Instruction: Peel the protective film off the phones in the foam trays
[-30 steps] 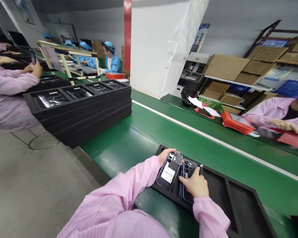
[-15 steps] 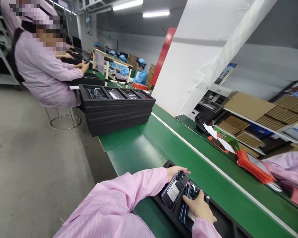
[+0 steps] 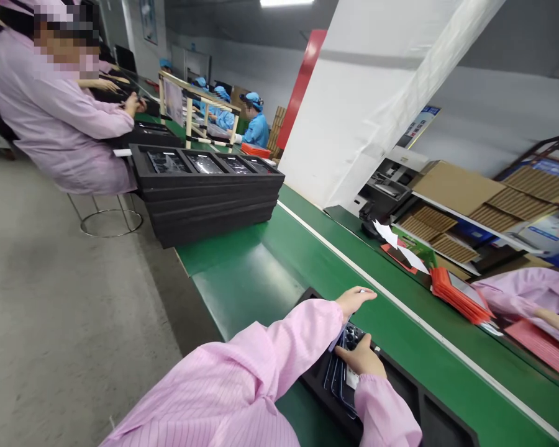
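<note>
Phones, glossy, round-cornered, stacked in matte black tray under right grip, thumb and fingers spanning stack, pinch unclear; left grip beyond, edge-on, closure indiscernible.

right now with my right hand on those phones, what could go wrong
The overlapping phones under the right hand could slide and scuff each other if pushed unevenly. Its fingers sit close to the upward-facing camera lenses, so a smudge seems possible. The left sleeve crosses the black tray and might brush the phones.
</note>
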The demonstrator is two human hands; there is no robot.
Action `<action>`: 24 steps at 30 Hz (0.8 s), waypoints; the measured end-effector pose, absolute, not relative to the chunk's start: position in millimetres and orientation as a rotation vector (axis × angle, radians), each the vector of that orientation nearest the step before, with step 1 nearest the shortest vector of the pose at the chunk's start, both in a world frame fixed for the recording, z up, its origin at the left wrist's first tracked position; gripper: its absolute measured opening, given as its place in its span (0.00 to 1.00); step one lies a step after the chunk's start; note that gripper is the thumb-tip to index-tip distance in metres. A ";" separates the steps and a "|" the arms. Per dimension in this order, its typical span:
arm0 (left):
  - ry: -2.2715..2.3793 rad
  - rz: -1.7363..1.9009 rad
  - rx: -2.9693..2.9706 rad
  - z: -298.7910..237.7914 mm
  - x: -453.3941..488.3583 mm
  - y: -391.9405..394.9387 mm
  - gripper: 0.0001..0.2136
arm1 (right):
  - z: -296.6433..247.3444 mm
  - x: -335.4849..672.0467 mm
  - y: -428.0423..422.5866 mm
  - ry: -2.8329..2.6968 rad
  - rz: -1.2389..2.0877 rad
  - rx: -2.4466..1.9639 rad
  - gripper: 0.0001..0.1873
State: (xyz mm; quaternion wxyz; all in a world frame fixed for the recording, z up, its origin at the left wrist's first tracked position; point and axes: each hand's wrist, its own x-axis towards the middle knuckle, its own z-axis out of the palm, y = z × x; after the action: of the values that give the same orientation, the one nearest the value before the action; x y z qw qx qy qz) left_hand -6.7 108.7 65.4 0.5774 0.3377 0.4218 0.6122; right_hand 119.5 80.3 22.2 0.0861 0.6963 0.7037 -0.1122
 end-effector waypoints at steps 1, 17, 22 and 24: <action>0.992 1.431 0.810 64.0 -6.6 107.8 0.12 | 21.8 119.4 80.8 2.107 -0.344 2.059 0.59; 1.074 1.608 1.285 65.8 3.1 83.8 0.08 | 36.9 86.8 56.6 1.941 -0.281 2.204 0.56; 1.083 1.634 1.417 55.3 -2.1 81.7 0.09 | 31.5 84.5 58.2 1.859 -0.413 2.302 0.64; 1.062 1.625 1.451 53.4 -8.8 84.2 0.11 | 26.0 82.4 64.0 1.804 -0.459 2.330 0.65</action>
State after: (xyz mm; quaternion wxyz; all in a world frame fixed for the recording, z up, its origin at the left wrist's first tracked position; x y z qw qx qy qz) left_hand -8.8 84.2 53.4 0.3516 0.5604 0.4101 0.6278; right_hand 82.4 64.0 26.0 0.0795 0.7787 0.6031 -0.1534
